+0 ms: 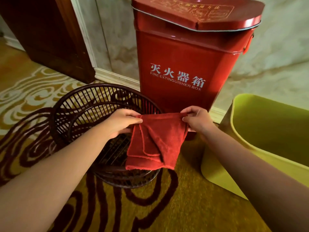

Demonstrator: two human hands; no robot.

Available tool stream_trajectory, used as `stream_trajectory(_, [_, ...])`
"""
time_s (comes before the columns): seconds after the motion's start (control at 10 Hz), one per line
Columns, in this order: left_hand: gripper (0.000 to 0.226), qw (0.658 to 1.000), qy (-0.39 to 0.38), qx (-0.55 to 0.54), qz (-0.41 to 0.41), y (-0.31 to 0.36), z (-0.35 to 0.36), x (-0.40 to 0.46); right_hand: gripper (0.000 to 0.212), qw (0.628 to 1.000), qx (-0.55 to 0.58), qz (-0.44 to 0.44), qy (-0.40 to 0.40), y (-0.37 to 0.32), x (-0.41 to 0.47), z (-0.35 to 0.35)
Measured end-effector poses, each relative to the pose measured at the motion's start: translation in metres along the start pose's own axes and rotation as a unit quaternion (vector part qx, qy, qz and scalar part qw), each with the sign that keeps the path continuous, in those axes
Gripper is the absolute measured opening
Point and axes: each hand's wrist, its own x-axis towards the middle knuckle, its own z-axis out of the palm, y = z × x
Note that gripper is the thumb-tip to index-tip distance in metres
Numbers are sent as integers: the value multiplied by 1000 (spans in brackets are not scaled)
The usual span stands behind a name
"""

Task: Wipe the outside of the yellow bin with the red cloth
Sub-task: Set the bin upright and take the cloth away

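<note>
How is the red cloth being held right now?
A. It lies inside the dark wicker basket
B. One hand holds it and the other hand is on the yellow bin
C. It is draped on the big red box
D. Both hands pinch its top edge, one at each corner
D: the left hand and right hand each pinch a top corner of the red cloth, which hangs folded between them.

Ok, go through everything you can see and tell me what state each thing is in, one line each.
Cloth: loosely folded, hanging between both hands, not touching the bin.
Left hand: pinching the cloth's upper left corner.
Right hand: pinching the cloth's upper right corner.
Yellow bin: upright on the carpet, open top.
Basket: on the carpet, tilted.
Extinguisher box: upright, lid on.
</note>
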Motion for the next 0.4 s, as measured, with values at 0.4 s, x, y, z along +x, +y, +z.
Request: stream_trajectory(0.4, [26, 999, -22, 37, 23, -14, 19, 11, 24, 999, -28, 5, -38, 26, 14, 10])
